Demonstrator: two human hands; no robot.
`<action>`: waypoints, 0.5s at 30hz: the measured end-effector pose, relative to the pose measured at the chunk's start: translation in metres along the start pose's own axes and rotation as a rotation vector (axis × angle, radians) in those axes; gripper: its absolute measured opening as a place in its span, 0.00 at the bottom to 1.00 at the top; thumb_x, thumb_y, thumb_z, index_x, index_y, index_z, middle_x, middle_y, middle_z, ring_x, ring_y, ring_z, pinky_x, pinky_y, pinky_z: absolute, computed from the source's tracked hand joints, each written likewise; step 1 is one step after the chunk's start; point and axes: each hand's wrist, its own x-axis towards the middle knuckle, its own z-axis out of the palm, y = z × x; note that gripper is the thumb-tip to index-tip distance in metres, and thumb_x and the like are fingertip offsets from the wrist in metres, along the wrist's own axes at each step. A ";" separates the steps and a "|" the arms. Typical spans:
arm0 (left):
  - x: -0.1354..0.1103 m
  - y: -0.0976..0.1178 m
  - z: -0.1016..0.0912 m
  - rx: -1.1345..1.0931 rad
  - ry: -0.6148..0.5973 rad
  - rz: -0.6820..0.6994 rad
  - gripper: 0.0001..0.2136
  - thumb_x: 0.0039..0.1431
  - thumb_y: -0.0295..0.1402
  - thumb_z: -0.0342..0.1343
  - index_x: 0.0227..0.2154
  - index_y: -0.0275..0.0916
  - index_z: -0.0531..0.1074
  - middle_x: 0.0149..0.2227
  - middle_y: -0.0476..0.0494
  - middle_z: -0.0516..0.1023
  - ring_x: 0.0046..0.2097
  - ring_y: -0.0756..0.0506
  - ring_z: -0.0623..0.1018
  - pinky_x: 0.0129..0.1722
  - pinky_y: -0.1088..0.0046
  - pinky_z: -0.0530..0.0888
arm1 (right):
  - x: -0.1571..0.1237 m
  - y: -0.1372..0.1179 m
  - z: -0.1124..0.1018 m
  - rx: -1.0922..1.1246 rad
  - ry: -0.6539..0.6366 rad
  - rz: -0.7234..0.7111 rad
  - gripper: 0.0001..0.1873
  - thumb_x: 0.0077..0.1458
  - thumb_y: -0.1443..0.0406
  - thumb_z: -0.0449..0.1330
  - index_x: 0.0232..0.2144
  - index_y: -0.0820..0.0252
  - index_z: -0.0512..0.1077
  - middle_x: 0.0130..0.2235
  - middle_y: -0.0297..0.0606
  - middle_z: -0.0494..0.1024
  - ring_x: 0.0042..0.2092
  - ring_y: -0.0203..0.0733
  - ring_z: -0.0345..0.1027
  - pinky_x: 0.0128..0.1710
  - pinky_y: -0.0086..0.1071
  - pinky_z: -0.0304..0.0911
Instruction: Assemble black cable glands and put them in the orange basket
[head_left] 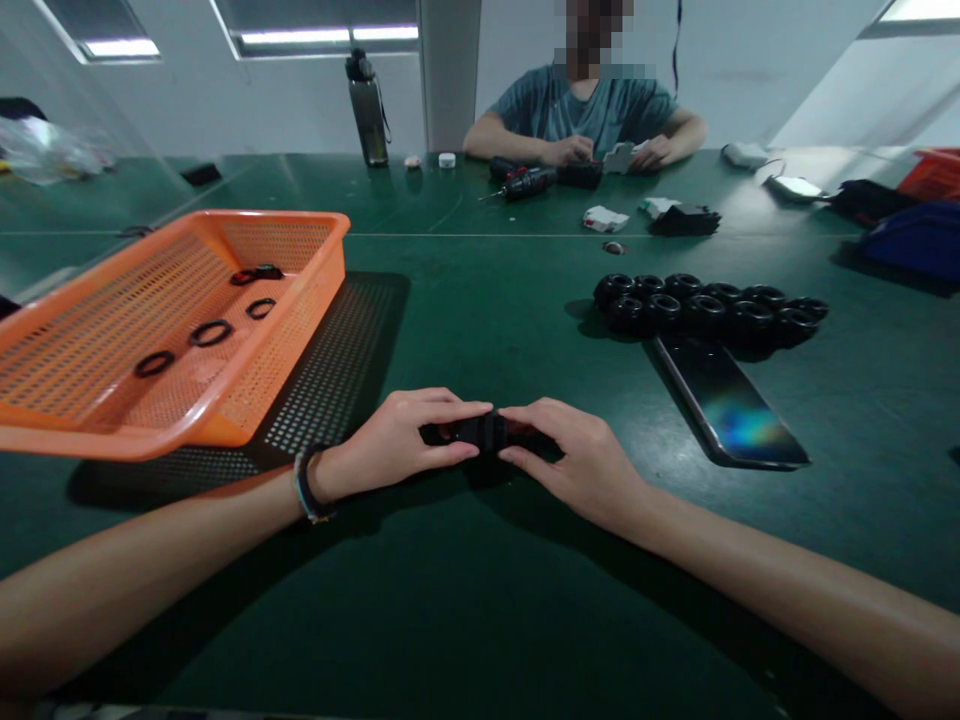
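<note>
Between my two hands, close above the green table [480,600], is a small black cylindrical part [480,432]. My left hand [409,430] grips its left side, thumb below and fingers above. On its other side, the fingertips and thumb of my right hand [577,450] are closed on it. The fingers cover much of the part, so its exact kind cannot be made out. To the right, several shiny black ring-shaped parts [703,312] sit in a tight cluster. A dark smartphone [739,405] lies in front of them.
An orange perforated basket [292,350] at left holds several black rings [211,333]. Across the table a person [585,110] handles a white part, near a power drill [529,182]. A dark bottle [367,115] stands at the back. Blue [915,245] and red bins sit far right.
</note>
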 end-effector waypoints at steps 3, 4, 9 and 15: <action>0.001 0.000 0.000 0.000 -0.001 -0.008 0.17 0.56 0.32 0.58 0.49 0.36 0.72 0.40 0.42 0.78 0.39 0.49 0.78 0.40 0.76 0.73 | -0.001 0.001 0.001 0.009 0.007 -0.003 0.13 0.49 0.71 0.62 0.40 0.65 0.71 0.34 0.41 0.80 0.34 0.41 0.73 0.33 0.34 0.72; 0.001 0.000 0.000 0.000 -0.001 -0.009 0.17 0.56 0.31 0.59 0.49 0.36 0.72 0.40 0.42 0.78 0.39 0.48 0.78 0.40 0.76 0.73 | -0.001 0.001 0.002 0.014 0.011 0.000 0.13 0.48 0.72 0.62 0.40 0.65 0.71 0.34 0.41 0.80 0.34 0.40 0.73 0.33 0.34 0.72; 0.001 0.000 0.000 0.002 -0.023 -0.015 0.17 0.56 0.32 0.58 0.50 0.37 0.72 0.40 0.43 0.78 0.40 0.49 0.78 0.41 0.76 0.73 | 0.000 0.002 0.003 0.047 0.026 0.022 0.13 0.47 0.74 0.62 0.37 0.64 0.70 0.33 0.39 0.79 0.33 0.39 0.73 0.33 0.33 0.72; 0.001 -0.001 0.001 0.001 -0.001 0.010 0.18 0.56 0.32 0.58 0.50 0.36 0.71 0.40 0.42 0.78 0.39 0.49 0.77 0.40 0.77 0.73 | 0.001 0.001 0.001 0.040 0.016 0.046 0.11 0.48 0.74 0.62 0.36 0.61 0.71 0.32 0.37 0.79 0.31 0.38 0.73 0.33 0.32 0.71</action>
